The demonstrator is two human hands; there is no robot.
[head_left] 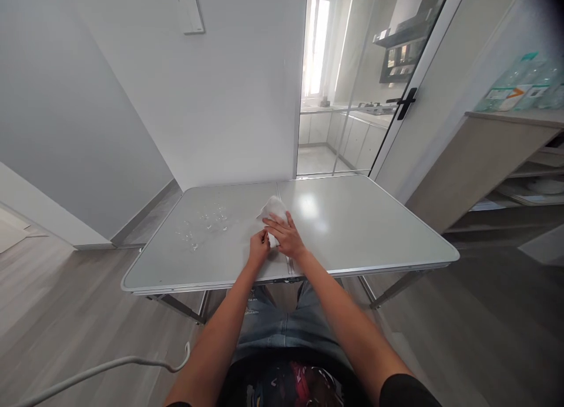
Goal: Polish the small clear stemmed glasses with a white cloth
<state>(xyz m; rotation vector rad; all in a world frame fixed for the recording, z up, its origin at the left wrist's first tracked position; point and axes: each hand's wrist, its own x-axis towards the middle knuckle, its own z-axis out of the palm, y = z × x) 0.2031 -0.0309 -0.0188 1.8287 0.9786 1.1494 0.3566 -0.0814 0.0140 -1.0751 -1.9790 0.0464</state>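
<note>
A crumpled white cloth or paper tissue (274, 205) lies on the grey folding table (352, 231), close to its centre seam. My right hand (284, 234) rests over it, palm down, fingers stretched out and somewhat apart. Close beside it, my left hand (259, 247) is closed, its thumb and forefinger pinched at the tissue's near left edge. My right hand's fingers hide part of the tissue. Left of both hands, drops of clear liquid (209, 226) are scattered across the tabletop.
A white wall and a glazed door (339, 84) with a black handle (402, 103) stand behind the table. To the right, plastic bottles (513, 90) sit on a wooden shelf unit (480, 160). A pale cable (110, 366) curves in at lower left.
</note>
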